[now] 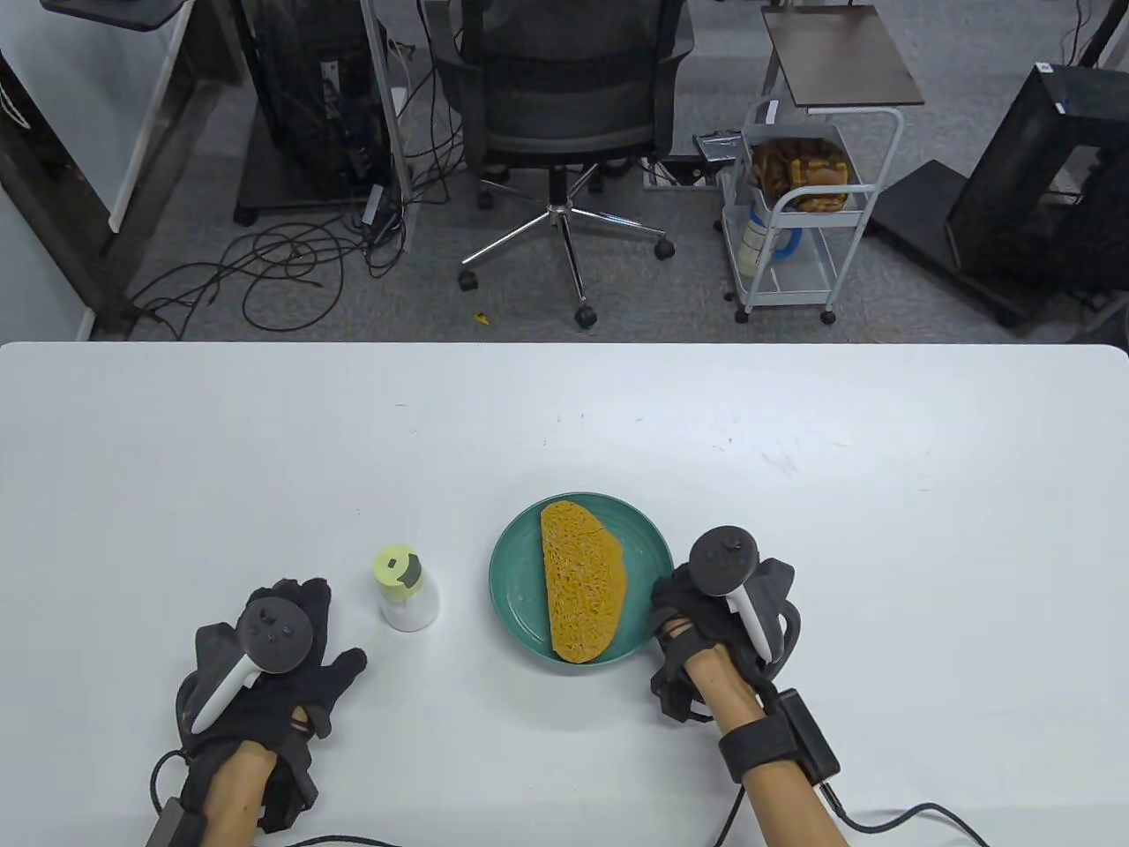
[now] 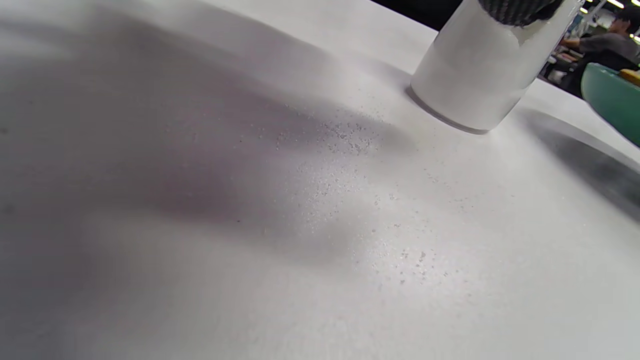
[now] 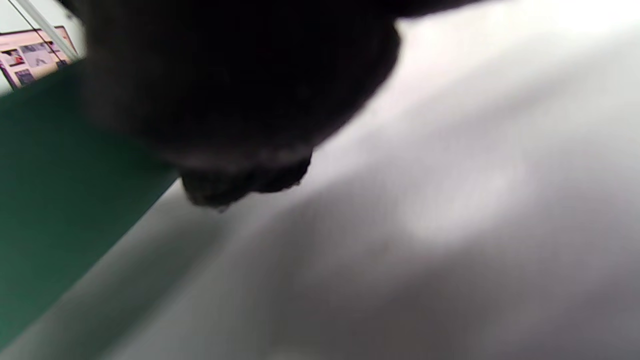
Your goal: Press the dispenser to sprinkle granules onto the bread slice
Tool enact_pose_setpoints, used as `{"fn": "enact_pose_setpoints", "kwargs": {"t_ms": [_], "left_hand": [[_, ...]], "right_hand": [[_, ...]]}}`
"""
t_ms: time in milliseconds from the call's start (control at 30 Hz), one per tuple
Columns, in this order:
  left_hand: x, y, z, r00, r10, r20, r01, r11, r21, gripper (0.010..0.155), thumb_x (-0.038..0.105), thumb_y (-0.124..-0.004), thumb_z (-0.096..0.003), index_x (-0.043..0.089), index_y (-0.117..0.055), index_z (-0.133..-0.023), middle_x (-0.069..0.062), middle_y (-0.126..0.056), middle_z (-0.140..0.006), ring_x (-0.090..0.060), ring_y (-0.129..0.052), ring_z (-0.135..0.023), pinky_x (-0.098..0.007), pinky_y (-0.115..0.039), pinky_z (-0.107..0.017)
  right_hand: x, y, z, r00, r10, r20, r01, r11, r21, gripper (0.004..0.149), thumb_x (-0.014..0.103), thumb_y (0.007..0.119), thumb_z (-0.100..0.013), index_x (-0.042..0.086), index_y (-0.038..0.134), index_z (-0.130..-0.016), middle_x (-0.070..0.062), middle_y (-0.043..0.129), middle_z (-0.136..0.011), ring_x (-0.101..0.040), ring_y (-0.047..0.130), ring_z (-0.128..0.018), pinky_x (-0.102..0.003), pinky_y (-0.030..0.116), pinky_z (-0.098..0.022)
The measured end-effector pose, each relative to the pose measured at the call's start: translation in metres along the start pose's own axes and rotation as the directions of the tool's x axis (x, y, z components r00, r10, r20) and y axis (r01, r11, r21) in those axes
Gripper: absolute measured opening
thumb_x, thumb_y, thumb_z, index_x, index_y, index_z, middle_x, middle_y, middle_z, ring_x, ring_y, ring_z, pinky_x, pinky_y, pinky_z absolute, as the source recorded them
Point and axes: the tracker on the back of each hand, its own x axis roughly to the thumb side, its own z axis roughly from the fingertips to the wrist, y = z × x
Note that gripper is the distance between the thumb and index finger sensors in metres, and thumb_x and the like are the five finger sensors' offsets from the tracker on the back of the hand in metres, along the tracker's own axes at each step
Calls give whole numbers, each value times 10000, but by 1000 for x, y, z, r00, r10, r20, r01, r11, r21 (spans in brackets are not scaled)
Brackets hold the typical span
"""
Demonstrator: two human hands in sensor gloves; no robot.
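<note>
Near the tabletop's front edge, left hand [image 1: 282, 653] lies open-fingered beside the upright shaker [image 1: 407, 589]; right hand [image 1: 706, 618], fingers hidden, touches the plate [image 1: 516, 573]. Light, smooth: grip its body.

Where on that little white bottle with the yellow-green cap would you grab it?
Probably around the white body of the dispenser, below the cap, coming from its left with the left hand. It stands upright, that hand lies nearest, and this keeps the cap's top free for pressing.

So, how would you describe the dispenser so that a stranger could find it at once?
Start at the green plate holding the bread slice on the white table. Just left of it stands the dispenser, a small white bottle. Its pale yellow-green cap sets it apart.
</note>
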Motion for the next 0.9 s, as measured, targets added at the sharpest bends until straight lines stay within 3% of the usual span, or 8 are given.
{"fn": "enact_pose_setpoints", "kwargs": {"t_ms": [200,267,367,467,567,733,833,900], "left_hand": [[0,-1,2,1000,4,-23,-4,1000,0,932,662,-646,-418,359,-25,-1044,-28,-122,-1191,-292,-54,-1147,-642,104,-680],[1,0,2,1000,28,-13,-28,1000,4,956,673,-648,-411,330,-19,-1044,-42,-122,-1193,-303,-52,-1147,-647,102,-677],[9,1,6,984,153,88,-156,987,29,1110,732,-695,-361,243,60,-1012,-61,-111,-1194,-311,-62,-1154,-661,80,-682],[18,0,5,922,345,176,-370,918,142,1179,744,-767,-320,168,-32,-1040,-128,-204,-1193,-366,-158,-1152,-684,9,-699],[29,-6,-6,829,505,242,-546,825,147,1146,645,-875,-313,143,-157,-1052,-168,-323,-1173,-408,-272,-1140,-695,-32,-708],[36,-18,-30,764,601,237,-641,748,172,1158,638,-923,-270,140,-227,-1050,-186,-391,-1151,-433,-331,-1132,-701,-58,-711],[41,-24,-42,673,689,268,-736,661,148,1099,624,-929,-275,168,-299,-1052,-151,-466,-1146,-400,-376,-1139,-704,-49,-706],[42,-23,-47,654,713,255,-756,628,185,1006,602,-937,-277,222,-396,-1035,-90,-573,-1126,-329,-442,-1152,-696,-47,-725]], "right_hand": [[1,27,3,1000,0,-16,1,999,43,431,292,826,-422,-55,817,-678,-77,1056,-382,-141,1000,-61,-315,840,-36],[6,30,6,998,52,31,-52,999,-11,441,304,841,-411,-54,825,-668,-78,1051,-349,-141,1001,-56,-323,839,-34],[10,25,10,981,170,92,-175,983,51,628,489,818,-413,-42,769,-744,-38,1032,-430,-162,1006,-133,-339,841,-90],[3,4,23,979,108,174,-100,993,-56,696,537,761,-428,-46,711,-802,-140,1014,-514,-248,993,-220,-400,817,-162],[-10,-15,34,973,89,212,-74,994,-82,688,523,743,-442,-37,676,-836,-171,990,-572,-285,983,-281,-428,804,-210],[-30,-21,41,966,73,248,-43,991,-124,694,502,732,-457,-36,615,-881,-215,940,-668,-332,965,-369,-459,785,-270],[-34,-26,39,969,42,243,-20,995,-94,684,496,729,-460,-32,618,-881,-218,935,-684,-346,963,-394,-474,781,-290],[-36,-30,38,969,1,248,28,993,-111,676,486,731,-460,-32,622,-880,-226,932,-689,-358,958,-403,-484,776,-298]]}}
